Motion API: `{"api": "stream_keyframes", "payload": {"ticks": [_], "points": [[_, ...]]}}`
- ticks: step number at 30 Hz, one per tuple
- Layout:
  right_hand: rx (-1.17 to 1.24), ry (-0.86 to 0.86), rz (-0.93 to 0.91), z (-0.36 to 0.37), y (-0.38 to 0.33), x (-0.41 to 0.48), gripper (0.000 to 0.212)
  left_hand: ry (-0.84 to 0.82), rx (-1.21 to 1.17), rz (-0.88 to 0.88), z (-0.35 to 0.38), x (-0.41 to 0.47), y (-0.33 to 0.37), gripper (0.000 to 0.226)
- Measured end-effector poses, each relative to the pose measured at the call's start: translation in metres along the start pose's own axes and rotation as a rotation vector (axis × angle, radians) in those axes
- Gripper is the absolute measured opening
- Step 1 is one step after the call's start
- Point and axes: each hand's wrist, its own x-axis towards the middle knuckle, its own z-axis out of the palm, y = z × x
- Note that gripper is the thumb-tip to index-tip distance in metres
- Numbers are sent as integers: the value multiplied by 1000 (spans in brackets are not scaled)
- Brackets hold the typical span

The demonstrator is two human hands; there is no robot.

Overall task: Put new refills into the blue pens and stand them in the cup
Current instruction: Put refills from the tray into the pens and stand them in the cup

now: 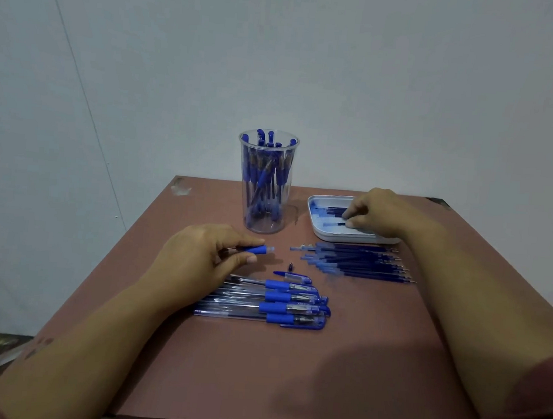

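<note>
Pale wall behind; the reddish desk carries everything. L hand grips an open pen barrel near its blue grip, mouth pointing right, low over the desk. R hand is in the white tray at the far right, thumb & fingertips curled onto a tray refill; looks like a pinch. New refills lie in a pile betw. the two hands, just in front of the tray, long axes left-right, writing tips to the right, blunt ends toward the barrel mouth. The pile is nearer the R hand, on its near side, and roughly in line w/ the barrel. Loose tip cone & cap lie near the barrel. Row of pens waits nearer the person. The cup w/ pens stands at the back, closer to the L hand.
</note>
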Motion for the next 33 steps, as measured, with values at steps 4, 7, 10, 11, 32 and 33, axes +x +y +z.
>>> {"api": "stream_keyframes", "payload": {"ticks": [4,7,10,11,32,33], "points": [[-54,-40,-13,0,-1,1,3,7,1,-2,0,0,-2,30],[-21,-20,-44,-2,-7,-2,7,9,7,2,0,0,-2,30],[115,64,-129,-10,-22,-13,2,5,6,4,-1,1,-2,30],[151,79,-167,-13,-30,-19,1,4,5,3,-1,1,-2,30],[298,233,-364,35,-67,-95,10,47,-50,-7,1,-2,1,32],[300,232,-361,36,-68,-95,10,49,-49,-9,1,-2,1,32]]}}
